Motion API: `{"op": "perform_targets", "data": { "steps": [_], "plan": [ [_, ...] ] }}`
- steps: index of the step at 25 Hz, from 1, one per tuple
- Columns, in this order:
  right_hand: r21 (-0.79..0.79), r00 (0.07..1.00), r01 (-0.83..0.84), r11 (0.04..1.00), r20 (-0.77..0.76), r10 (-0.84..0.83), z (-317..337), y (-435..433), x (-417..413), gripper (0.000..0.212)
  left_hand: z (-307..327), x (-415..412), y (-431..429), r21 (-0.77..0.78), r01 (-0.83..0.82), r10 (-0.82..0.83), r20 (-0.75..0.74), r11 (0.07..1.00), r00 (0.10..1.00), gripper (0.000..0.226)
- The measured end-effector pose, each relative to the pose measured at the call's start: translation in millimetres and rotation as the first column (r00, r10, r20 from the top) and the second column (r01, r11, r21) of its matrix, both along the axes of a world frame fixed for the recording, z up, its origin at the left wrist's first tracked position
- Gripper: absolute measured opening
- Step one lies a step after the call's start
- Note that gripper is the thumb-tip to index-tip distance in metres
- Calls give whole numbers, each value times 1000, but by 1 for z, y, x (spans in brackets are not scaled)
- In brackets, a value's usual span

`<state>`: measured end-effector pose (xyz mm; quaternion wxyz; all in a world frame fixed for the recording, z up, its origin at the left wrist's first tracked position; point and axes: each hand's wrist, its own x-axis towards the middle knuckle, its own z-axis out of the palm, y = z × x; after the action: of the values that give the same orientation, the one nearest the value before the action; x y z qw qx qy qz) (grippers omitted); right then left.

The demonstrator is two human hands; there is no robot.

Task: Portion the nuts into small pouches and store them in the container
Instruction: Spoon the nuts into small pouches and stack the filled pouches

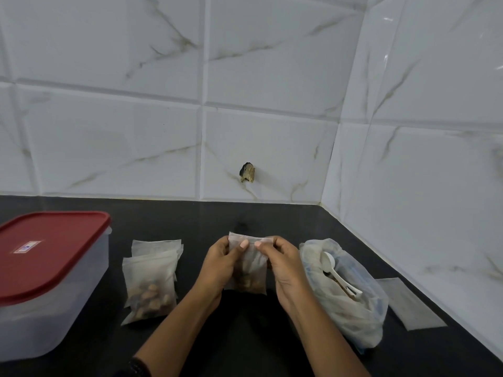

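Pinching the top strip of the pouch [251,273], both hands work at one seam. The left hand [217,263] grips the pouch's upper left edge, thumb on the near face and fingers curled behind. The right hand [283,265] grips the upper right edge the same way. The two thumb tips lie close together on the strip.

The pouch is upright and translucent. Its nuts [249,281] sit in the lower part as a brown mass. I cannot tell whether its bottom edge touches the counter [245,336] or hangs just above it. A dark band [140,367] shows on the left wrist at the lower edge of view.

Positions, all relative to the pouch:
- Just right: the bag [351,308], thin clear plastic, lying open on the counter, its mouth near the right hand. A white spoon [334,270] rests in it, bowl toward the mouth.
- Farther right, beyond the bag: one flat sachet [408,303] lying on the counter near the side wall.
- Left, beyond the left hand: a filled pouch [149,289] holding nuts, lying on the counter.
- Left and farther back: a stack [158,247] of blank pouches, partly overlapped by the filled pouch.
- Far left: the container [49,317], clear-walled, with a red lid [51,248] on top. Its contents cannot be made out.
- Behind: the white marbled wall [136,145], with a dark chipped hole [247,172] in a tile almost straight back.
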<state>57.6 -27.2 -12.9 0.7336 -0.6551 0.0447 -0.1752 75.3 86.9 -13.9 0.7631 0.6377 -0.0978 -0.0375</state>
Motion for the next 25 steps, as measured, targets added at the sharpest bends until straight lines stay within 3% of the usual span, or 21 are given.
{"op": "perform_targets", "data": {
  "steps": [4, 8, 12, 19, 25],
  "plan": [
    [83, 999, 22, 996, -41, -18, -1, -4, 3, 20, -1, 1, -1, -6, -36, 36, -11, 999, 999, 17],
    [-2, 998, -54, 999, -29, 54, -4, -5, 2, 6, -2, 4, 2, -13, -127, 128, 44, 992, 991, 9],
    [11, 994, -107, 994, -16, 107, -3, -4, -1, 12, -6, 5, 4, 17, -135, 133, 75, 991, 988, 8],
    [-116, 999, 54, 992, 2, -54, -5, -2, 2, 8, -7, 5, 5, 56, -110, 104, 110, 992, 988, 13],
    [-75, 1000, 13, 997, -25, -15, -2, -5, -1, 14, -6, 6, 4, -14, -84, 84, 41, 996, 996, 13]
  ]
}}
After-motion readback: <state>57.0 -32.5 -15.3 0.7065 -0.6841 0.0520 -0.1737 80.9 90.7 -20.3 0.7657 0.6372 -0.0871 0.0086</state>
